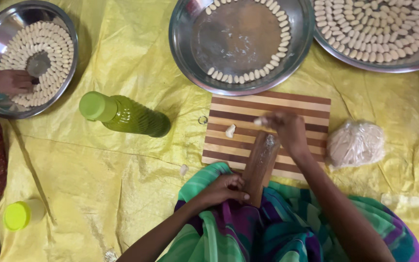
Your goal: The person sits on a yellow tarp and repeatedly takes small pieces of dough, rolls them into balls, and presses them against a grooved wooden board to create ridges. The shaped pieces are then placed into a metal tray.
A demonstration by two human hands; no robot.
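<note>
My left hand (221, 189) grips the near end of a brown wooden grooved paddle (259, 165) that leans from my lap onto a striped wooden board (267, 104). My right hand (287, 130) pinches a small piece of pale dough (259, 121) just above the paddle's far end. A shaped dough piece (230, 130) lies on the board to the left. Beyond the board stands a steel plate (241, 46) with shaped pieces lined along its rim.
A green bottle (124, 115) lies left of the board on the yellow sheet (98, 165). Bagged dough (355, 144) sits right of it. Two more steel plates (25, 58) (379, 31) hold many pieces. Another person's hand (10, 81) rests on the left plate. A yellow-capped jar (23, 213) stands at lower left.
</note>
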